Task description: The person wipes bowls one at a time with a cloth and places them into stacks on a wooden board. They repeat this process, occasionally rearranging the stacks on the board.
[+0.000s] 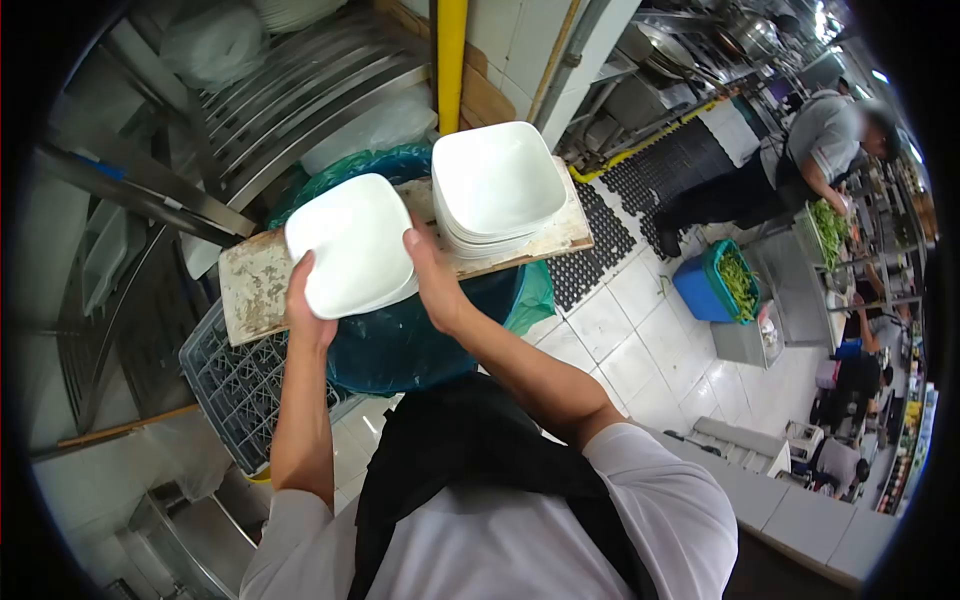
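Between my two hands is a white square bowl (350, 240) with rounded corners; a second rim seems to show under its near edge. My left hand (308, 305) grips its left near corner, thumb on the rim and fingers hidden beneath. My right hand (435, 280) is closed on its right side, thumb along the edge. Just right of it stands a stack of several matching white bowls (500, 180), on a worn, stained wooden board (255, 285). The board lies across a bin lined with a dark plastic bag (400, 345).
A grey plastic rack (235, 385) sits below left, near slatted metal shelving (300, 100). A yellow pole (452, 60) rises behind the board. To the right are black floor mats (600, 250), a blue bin of greens (725, 285) and a person (820, 140) at a counter.
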The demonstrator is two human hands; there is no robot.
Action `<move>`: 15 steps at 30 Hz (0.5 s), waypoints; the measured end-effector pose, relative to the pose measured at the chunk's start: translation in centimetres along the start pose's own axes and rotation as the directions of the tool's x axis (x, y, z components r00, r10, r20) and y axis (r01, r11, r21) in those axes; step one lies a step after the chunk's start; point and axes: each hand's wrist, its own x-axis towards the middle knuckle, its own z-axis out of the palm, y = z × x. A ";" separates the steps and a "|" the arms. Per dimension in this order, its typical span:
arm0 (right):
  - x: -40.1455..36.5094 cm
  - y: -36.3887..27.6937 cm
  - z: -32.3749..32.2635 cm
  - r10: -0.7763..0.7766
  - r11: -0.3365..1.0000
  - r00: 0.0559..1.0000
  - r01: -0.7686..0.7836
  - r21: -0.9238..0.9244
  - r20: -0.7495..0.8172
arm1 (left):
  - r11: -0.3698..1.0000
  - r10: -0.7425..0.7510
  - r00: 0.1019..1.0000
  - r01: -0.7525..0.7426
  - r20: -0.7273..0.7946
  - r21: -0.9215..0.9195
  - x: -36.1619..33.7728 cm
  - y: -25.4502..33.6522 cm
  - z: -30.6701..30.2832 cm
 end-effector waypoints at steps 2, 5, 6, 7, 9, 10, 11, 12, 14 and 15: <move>-2.3 -2.2 1.3 -0.079 0.996 0.995 0.081 -0.028 0.061 | 0.999 0.031 0.999 -0.031 -0.030 0.020 -2.3 1.6 0.5; -4.1 -6.0 2.2 -0.172 0.975 0.984 0.176 -0.133 0.038 | 0.996 0.078 0.995 -0.081 0.056 0.036 -4.5 5.4 3.8; -4.0 -7.0 2.3 -0.219 0.968 0.975 0.222 -0.120 0.034 | 0.996 0.081 0.991 -0.084 0.106 0.029 -5.0 6.6 5.6; -4.2 -8.9 2.4 -0.221 0.964 0.974 0.225 -0.140 0.040 | 0.995 0.095 0.984 -0.098 0.152 0.015 -5.1 7.5 7.3; -4.6 -13.0 2.0 -0.227 0.917 0.969 0.178 -0.357 -0.101 | 0.996 0.077 0.977 -0.083 0.200 0.022 -3.5 7.9 9.2; -3.7 -13.8 1.2 -0.167 0.982 0.974 0.151 -0.110 -0.151 | 0.995 0.081 0.968 -0.090 0.237 0.029 -2.9 8.0 10.7; -2.5 -14.6 0.1 -0.088 0.983 0.980 0.115 0.146 -0.180 | 0.994 0.087 0.959 -0.100 0.269 0.037 -2.5 7.8 12.7; -1.9 -15.3 -1.8 -0.082 0.989 0.984 0.100 0.106 -0.158 | 0.995 0.070 0.959 -0.088 0.276 0.054 -2.4 7.8 14.9; -1.9 -17.5 -3.6 -0.105 0.990 0.991 0.113 0.091 -0.084 | 0.996 0.039 0.947 -0.063 0.318 0.068 -1.5 6.8 17.6; -1.8 -18.3 -4.5 -0.116 0.989 0.991 0.121 0.090 -0.058 | 0.996 0.029 0.932 -0.057 0.362 0.065 -0.7 6.0 18.6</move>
